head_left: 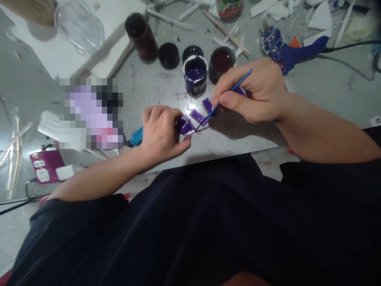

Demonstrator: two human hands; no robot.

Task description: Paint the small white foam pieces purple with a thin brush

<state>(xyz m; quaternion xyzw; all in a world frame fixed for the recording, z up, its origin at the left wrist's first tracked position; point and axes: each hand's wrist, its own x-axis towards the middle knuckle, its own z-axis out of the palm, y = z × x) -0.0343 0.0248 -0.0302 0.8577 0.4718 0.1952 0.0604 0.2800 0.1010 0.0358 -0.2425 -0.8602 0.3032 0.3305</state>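
Note:
My right hand (253,93) pinches a thin blue paintbrush (229,93), its tip touching a small purple-painted piece (186,126) on the grey board (166,85). My left hand (160,131) is curled, fingertips pressing on that piece to steady it. Two more purple strips (199,116) lie just right of it, the farther one (207,105) under the brush. An open pot of purple paint (195,73) stands just behind the strips.
Behind the paint pot are black lids (168,55), a dark pot (222,62) and a brown jar (141,35). A blue glue gun (290,51) lies at the back right. A blue-handled tool (135,137) sits by my left wrist. White scraps litter the back.

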